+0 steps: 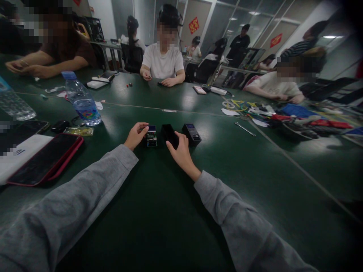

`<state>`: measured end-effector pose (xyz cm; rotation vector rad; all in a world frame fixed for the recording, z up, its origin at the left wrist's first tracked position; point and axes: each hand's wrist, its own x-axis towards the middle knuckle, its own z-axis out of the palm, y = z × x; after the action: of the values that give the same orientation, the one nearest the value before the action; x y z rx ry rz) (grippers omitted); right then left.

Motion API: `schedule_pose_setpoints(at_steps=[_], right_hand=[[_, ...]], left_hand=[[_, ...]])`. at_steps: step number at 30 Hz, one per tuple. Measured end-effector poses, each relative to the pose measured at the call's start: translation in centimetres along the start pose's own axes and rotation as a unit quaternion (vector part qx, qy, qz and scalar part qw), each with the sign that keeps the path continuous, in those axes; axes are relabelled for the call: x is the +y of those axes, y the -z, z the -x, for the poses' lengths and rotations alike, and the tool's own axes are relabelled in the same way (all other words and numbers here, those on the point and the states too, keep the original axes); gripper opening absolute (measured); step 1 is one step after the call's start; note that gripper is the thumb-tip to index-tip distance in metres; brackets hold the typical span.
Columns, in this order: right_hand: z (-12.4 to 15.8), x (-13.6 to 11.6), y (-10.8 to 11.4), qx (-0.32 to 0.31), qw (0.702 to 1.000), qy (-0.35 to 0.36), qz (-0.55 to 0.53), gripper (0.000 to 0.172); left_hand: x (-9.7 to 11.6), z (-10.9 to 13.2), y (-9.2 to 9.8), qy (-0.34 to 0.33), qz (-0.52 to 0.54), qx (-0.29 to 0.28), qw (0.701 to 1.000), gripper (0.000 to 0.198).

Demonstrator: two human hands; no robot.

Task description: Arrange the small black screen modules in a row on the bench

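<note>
My left hand [136, 136] has its thumb and fingertips closed at the left edge of a small circuit board [151, 140] with a little screen at its top end. My right hand [182, 153] grips a black, box-shaped case [168, 131], thumb on its near side and fingers along its right side. The case sits just right of the board, with a narrow gap between them. Beyond my right fingers a second black device [193, 133], with a small screen and buttons on its face, rests on the dark green table [141, 211].
To the left are water bottles [83, 100], a phone in a red case [48, 158] and a small clear packet [79, 131]. On the right lie a wrench [245, 129] and a pile of cables and tools [297, 117]. A person in white [163, 62] sits opposite.
</note>
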<state>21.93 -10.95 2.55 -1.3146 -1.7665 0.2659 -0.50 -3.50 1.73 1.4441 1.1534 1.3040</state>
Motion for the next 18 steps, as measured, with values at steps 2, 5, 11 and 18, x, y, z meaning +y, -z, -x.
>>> schedule_pose_setpoints(at_steps=[2,5,11,18], right_hand=[[0.01,-0.17,0.06,-0.005,1.0,0.003,0.0,0.052],[0.07,-0.5,0.12,-0.012,1.0,0.007,0.0,0.052],[0.21,-0.6,-0.2,-0.016,0.999,0.037,0.006,0.057],[0.2,-0.51,-0.24,0.0,1.0,0.018,-0.012,0.056]], left_hand=[[-0.06,-0.03,-0.01,-0.001,0.004,-0.002,1.0,0.035],[-0.15,-0.06,-0.07,0.005,0.005,-0.007,1.0,0.042],[-0.01,0.04,-0.03,-0.002,-0.017,-0.047,0.999,0.056],[0.2,0.41,0.08,-0.001,-0.023,-0.034,0.999,0.059]])
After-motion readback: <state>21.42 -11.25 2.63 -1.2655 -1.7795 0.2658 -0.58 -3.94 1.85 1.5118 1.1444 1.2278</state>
